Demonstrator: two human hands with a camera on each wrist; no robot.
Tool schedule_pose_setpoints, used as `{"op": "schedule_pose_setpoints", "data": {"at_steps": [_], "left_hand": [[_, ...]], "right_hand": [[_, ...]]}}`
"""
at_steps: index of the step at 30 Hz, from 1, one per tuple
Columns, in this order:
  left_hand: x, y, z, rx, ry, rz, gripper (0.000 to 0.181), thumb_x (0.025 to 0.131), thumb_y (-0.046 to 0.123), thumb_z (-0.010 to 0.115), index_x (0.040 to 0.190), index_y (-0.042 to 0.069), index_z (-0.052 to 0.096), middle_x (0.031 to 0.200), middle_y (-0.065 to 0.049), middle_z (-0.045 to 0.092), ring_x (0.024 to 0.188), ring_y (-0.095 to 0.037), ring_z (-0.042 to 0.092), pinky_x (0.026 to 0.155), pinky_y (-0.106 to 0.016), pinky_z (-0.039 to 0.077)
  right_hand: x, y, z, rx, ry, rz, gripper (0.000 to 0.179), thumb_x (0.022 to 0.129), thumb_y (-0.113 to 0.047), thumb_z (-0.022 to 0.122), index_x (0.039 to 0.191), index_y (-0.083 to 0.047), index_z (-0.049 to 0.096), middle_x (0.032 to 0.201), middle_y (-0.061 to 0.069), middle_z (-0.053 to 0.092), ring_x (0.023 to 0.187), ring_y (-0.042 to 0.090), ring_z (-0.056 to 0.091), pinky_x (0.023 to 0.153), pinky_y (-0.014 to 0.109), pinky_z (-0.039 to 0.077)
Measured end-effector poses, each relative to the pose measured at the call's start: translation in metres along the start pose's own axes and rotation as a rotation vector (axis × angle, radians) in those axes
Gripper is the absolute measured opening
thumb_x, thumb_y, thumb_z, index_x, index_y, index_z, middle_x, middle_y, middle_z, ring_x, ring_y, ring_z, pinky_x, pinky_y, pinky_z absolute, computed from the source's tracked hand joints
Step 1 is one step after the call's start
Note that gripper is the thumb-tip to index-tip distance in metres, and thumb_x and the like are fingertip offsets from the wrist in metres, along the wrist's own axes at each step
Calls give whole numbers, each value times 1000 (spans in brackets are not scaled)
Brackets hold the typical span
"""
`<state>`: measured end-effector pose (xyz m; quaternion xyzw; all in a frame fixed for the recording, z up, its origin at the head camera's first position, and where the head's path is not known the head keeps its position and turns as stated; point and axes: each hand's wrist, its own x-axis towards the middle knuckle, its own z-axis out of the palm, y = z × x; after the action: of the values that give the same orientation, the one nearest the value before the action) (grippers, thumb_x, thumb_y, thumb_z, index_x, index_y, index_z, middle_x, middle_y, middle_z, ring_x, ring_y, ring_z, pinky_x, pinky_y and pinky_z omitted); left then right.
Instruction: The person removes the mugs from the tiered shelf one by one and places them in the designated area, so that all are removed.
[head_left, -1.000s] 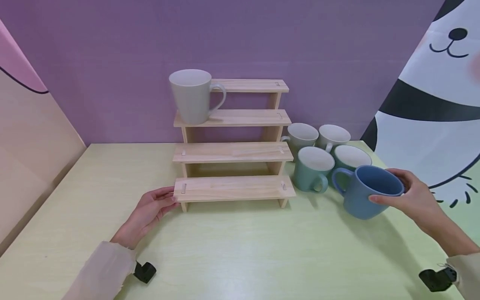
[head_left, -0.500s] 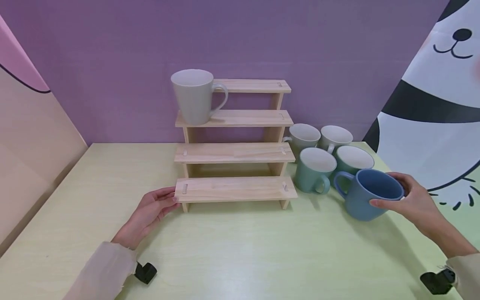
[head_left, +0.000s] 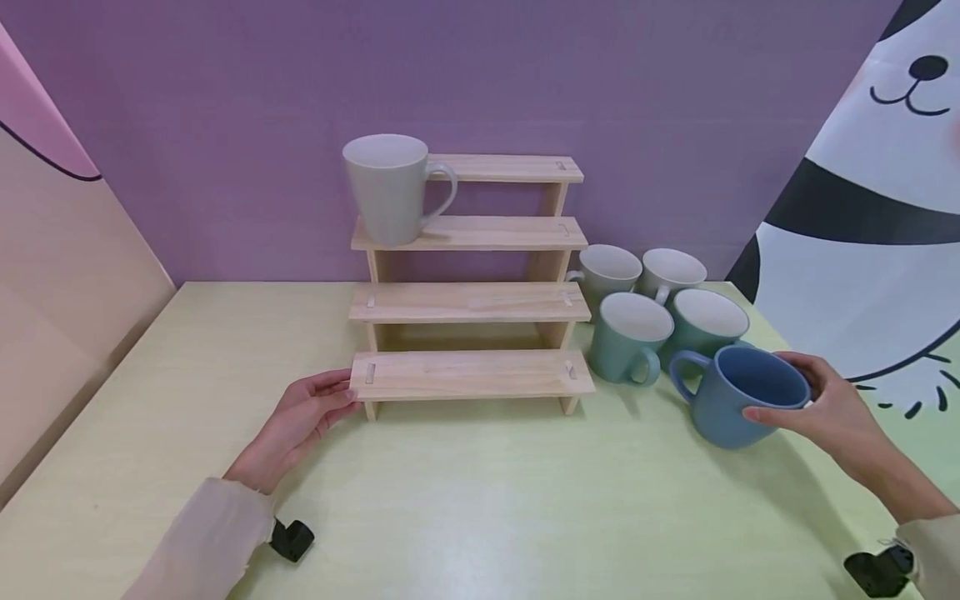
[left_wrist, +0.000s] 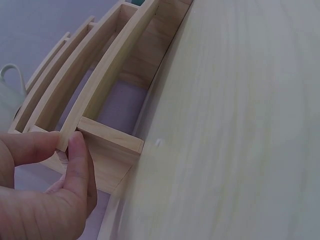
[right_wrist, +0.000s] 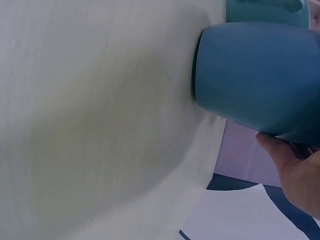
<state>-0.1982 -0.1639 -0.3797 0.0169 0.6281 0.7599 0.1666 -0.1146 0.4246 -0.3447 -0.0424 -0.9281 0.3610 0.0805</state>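
Note:
My left hand (head_left: pixel 300 421) pinches the left end of the lowest board of a four-step wooden rack (head_left: pixel 468 375); in the left wrist view, the thumb and a finger (left_wrist: pixel 37 147) close on the board's end. A white mug (head_left: pixel 386 192) stands upright at the left of the second board from the top. At the right, my right hand (head_left: pixel 832 417) grips a blue mug (head_left: pixel 723 417) by its right side, thumb near the rim. That mug leans a little, its handle pointing left. The right wrist view shows its side (right_wrist: pixel 255 80) close to the table.
Right of the rack stand a teal mug (head_left: pixel 626 342), a green mug (head_left: pixel 686 337) and two pale mugs, one at the back left (head_left: pixel 600 287) and one at the back right (head_left: pixel 671 287). A purple wall (head_left: pixel 480 67) rises behind the table (head_left: pixel 480 500).
The blue mug and my right hand have come slightly nearer to me, away from the other mugs. My left hand stays on the rack. The head view has shifted a little.

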Motion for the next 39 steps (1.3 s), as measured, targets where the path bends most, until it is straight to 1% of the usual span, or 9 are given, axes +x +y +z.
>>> {"op": "schedule_pose_setpoints", "data": {"at_steps": [4, 5, 7, 10, 12, 19, 26, 35, 39], "left_hand": [[0, 0, 0, 2, 4, -2, 53, 94, -7, 46, 142, -16, 23, 98, 1, 56, 86, -3, 63, 83, -15, 55], [0, 0, 0, 1, 4, -1, 53, 94, -7, 46, 142, -16, 23, 98, 1, 56, 86, -3, 63, 83, -15, 56], [1, 0, 0, 0, 0, -1, 53, 94, -7, 46, 142, -16, 23, 99, 1, 56, 87, -3, 62, 83, -15, 55], [1, 0, 0, -3, -7, 0, 53, 94, -8, 45, 142, -16, 23, 100, 0, 55, 88, -3, 62, 83, -15, 55], [1, 0, 0, -7, -14, 1, 54, 94, -8, 45, 142, -16, 22, 100, 0, 55, 88, -3, 61, 84, -15, 55], [-1, 1, 0, 0, -12, -2, 54, 95, -7, 46, 142, -16, 22, 100, 1, 56, 88, -2, 62, 84, -15, 55], [0, 1, 2, -3, -15, 4, 54, 95, -6, 47, 142, -16, 22, 99, 1, 55, 87, -3, 61, 84, -15, 55], [-2, 0, 2, -1, -24, 0, 54, 95, -7, 45, 142, -17, 21, 98, 2, 56, 87, -2, 61, 83, -15, 55], [-1, 3, 1, -1, -20, -1, 54, 95, -7, 45, 142, -17, 22, 99, 2, 56, 87, -2, 61, 83, -14, 55]], "right_hand": [[-2, -2, 1, 7, 1, -7, 74, 82, -17, 76, 139, -6, 31, 110, -24, 37, 93, -9, 40, 67, 2, 41], [-2, -2, 1, 5, 0, -5, 74, 82, -17, 75, 139, -4, 30, 112, -22, 38, 94, -9, 39, 67, 2, 41], [-2, -2, 2, -3, -6, 4, 76, 83, -18, 75, 140, -1, 28, 116, -14, 40, 93, -9, 38, 66, 2, 40], [-2, -1, 2, -17, -19, 18, 80, 84, -20, 73, 142, 3, 23, 121, 2, 41, 93, -10, 36, 65, 2, 40], [-3, -1, 1, -26, -27, 25, 81, 85, -21, 73, 142, 4, 22, 123, 7, 39, 92, -10, 36, 65, 2, 40], [-6, 4, 1, -43, -54, 11, 82, 85, -23, 72, 143, 1, 19, 125, 12, 36, 94, -8, 36, 65, 5, 41], [-7, 9, 2, -26, -49, -9, 79, 86, -21, 70, 145, -5, 19, 124, 10, 35, 95, -6, 35, 66, 5, 41], [-7, 8, 2, -45, -67, 5, 81, 86, -21, 70, 143, 1, 17, 125, 17, 35, 94, -6, 34, 65, 6, 42], [-5, 1, -4, -68, -109, 13, 83, 87, -23, 70, 143, 3, 14, 130, 21, 32, 93, -8, 33, 66, 6, 42]]}}
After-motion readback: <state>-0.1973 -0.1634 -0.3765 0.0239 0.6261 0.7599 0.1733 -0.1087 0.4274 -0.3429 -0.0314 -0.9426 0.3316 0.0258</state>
